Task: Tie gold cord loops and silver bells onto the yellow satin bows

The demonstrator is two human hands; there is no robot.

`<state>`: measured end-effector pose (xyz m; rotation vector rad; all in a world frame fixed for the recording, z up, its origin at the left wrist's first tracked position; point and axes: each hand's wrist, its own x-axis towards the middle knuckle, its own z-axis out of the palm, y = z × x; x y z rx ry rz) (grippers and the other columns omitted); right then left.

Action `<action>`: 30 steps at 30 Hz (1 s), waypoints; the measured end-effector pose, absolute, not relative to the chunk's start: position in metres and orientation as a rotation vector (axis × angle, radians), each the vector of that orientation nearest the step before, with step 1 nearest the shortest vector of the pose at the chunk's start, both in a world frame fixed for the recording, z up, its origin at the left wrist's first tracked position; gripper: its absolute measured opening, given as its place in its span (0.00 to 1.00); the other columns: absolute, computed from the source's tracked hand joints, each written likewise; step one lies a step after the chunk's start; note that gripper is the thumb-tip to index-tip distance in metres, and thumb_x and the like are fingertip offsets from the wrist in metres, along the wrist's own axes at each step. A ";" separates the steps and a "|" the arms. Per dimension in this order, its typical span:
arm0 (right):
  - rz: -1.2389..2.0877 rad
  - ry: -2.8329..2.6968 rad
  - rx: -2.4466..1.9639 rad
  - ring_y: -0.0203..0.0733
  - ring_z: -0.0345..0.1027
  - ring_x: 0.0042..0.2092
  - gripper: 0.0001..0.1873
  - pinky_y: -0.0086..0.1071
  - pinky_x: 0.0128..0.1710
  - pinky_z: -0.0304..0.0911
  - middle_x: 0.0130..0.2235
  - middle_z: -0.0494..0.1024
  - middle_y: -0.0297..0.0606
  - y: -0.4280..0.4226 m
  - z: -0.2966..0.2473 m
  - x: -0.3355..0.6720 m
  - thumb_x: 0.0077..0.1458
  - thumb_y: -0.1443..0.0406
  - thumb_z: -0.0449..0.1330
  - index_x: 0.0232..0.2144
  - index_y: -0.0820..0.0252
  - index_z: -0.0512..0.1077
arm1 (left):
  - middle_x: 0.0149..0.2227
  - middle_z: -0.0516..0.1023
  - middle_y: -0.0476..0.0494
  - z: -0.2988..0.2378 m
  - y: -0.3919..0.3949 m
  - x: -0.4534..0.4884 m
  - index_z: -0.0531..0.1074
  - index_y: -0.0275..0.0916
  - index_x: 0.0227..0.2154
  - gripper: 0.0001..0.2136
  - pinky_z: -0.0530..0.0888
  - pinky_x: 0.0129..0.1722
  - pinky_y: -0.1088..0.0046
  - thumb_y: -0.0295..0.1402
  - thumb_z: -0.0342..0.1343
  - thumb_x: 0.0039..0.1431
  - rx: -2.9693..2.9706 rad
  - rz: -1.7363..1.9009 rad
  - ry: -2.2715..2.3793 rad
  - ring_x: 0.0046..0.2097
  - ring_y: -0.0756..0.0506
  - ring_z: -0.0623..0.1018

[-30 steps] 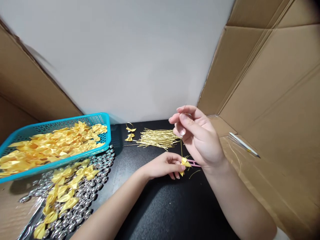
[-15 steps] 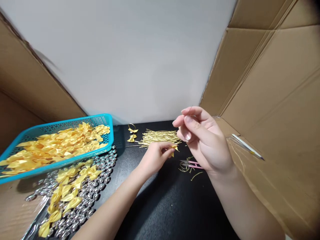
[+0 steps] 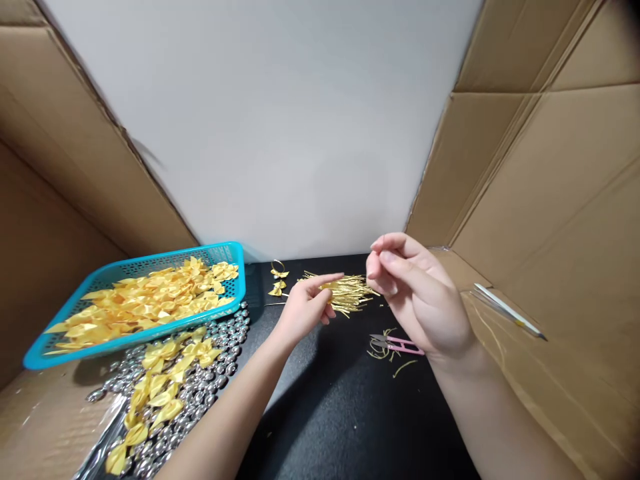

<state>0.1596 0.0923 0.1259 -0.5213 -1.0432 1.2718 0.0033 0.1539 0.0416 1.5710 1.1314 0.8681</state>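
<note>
Cardboard (image 3: 560, 213) and a pale panel (image 3: 270, 133) enclose the black desk (image 3: 350, 420), where gold ties (image 3: 353, 293) lie by the left hand's (image 3: 304, 308) spread fingers. The right hand (image 3: 427, 297) hovers near pink-handled snips (image 3: 406, 345), fingertips closed together, on what I cannot tell.

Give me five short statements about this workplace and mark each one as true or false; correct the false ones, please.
1. The blue basket holds yellow bows. True.
2. The pink snips lie on the silver beads. False: the pink snips lie on the black tabletop, with gold clippings nearby.
3. The left hand is inside the blue basket. False: the left hand is at the gold strips.
4. The right hand is raised, thumb and index fingertip close together. True.
5. A slim white tool lies on cardboard at the right. True.
</note>
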 end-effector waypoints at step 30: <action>1.486 -0.800 -0.673 0.27 0.51 0.21 0.10 0.21 0.20 0.49 0.22 0.69 0.29 0.084 0.099 0.178 0.57 0.75 0.53 0.29 0.62 0.72 | 0.27 0.76 0.51 0.016 0.027 -0.003 0.77 0.40 0.34 0.08 0.64 0.30 0.75 0.34 0.53 0.62 1.887 0.381 0.949 0.29 0.50 0.69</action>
